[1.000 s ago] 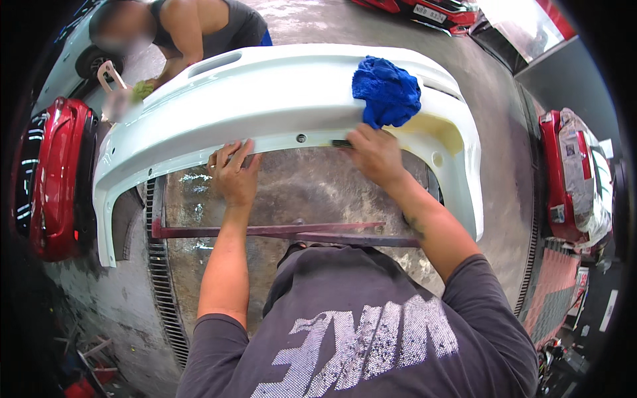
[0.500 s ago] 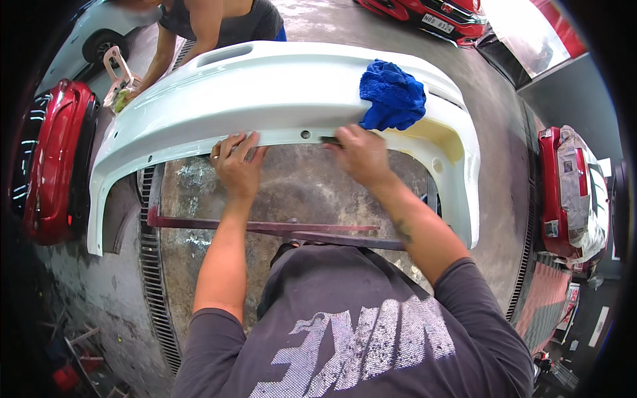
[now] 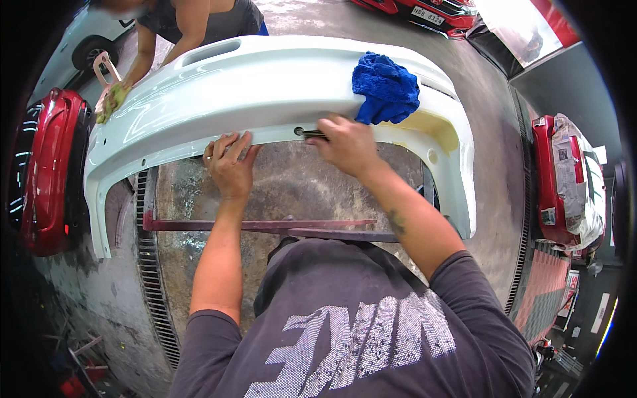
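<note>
A white car bumper [image 3: 265,83] spans the view in front of me. My left hand [image 3: 230,166] rests on its near edge, fingers spread and lying on the rim. My right hand [image 3: 348,142], slightly blurred, is closed around a slim dark tool [image 3: 314,134] whose kind I cannot make out. The tool's tip is beside a round hole [image 3: 298,131] in the near flange. Just beyond my right hand, a crumpled blue microfiber cloth [image 3: 386,86] lies on the bumper.
A co-worker [image 3: 206,20] leans over the far left end, a hand on a yellow-green cloth [image 3: 114,101]. Beneath the bumper runs a reddish metal stand bar [image 3: 259,225]. Red bumpers stand at the left [image 3: 56,172] and right [image 3: 551,179]. Floor drain grates [image 3: 156,285] flank me.
My right hand has slid left along the flange, bringing the tool up to the hole. My left hand stays on the edge. The co-worker's cloth has come up onto the bumper end.
</note>
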Tool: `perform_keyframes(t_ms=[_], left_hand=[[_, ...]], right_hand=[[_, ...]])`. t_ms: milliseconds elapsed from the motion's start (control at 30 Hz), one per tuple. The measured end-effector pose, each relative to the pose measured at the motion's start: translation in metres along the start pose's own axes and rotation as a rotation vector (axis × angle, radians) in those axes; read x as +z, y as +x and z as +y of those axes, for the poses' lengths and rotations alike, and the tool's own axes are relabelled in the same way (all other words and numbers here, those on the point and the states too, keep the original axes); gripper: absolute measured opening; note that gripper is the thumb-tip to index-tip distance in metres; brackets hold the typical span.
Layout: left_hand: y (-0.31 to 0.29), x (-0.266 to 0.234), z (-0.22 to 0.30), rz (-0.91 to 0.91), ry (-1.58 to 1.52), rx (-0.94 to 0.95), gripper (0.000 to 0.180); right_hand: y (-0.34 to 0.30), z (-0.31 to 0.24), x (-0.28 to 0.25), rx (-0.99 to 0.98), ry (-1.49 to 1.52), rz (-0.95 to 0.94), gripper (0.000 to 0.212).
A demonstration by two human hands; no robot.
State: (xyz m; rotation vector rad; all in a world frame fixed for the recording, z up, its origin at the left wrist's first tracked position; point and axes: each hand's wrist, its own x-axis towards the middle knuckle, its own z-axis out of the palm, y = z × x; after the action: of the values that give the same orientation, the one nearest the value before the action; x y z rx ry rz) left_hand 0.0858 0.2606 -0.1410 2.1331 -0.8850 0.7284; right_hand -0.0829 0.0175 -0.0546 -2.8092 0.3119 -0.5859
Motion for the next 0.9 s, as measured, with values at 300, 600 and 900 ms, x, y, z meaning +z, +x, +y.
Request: perform_keyframes(t_ms=[300,600,900], left_hand=[[0.003,0.0,0.003,0.0,0.009,0.002,0.044],[0.005,0.002,0.003,0.006,0.007,0.011,0.042],[0.006,0.004,0.004,0.016,-0.012,-0.005,0.042]], right_hand=[[0.005,-0.009,0.012,-0.084,-0.014,0.104,0.036],[0.006,-0.013,0.012,-0.095,-0.035,0.105,0.034],[-0.005,0.012,0.012,-0.131,-0.051,0.088,0.034]])
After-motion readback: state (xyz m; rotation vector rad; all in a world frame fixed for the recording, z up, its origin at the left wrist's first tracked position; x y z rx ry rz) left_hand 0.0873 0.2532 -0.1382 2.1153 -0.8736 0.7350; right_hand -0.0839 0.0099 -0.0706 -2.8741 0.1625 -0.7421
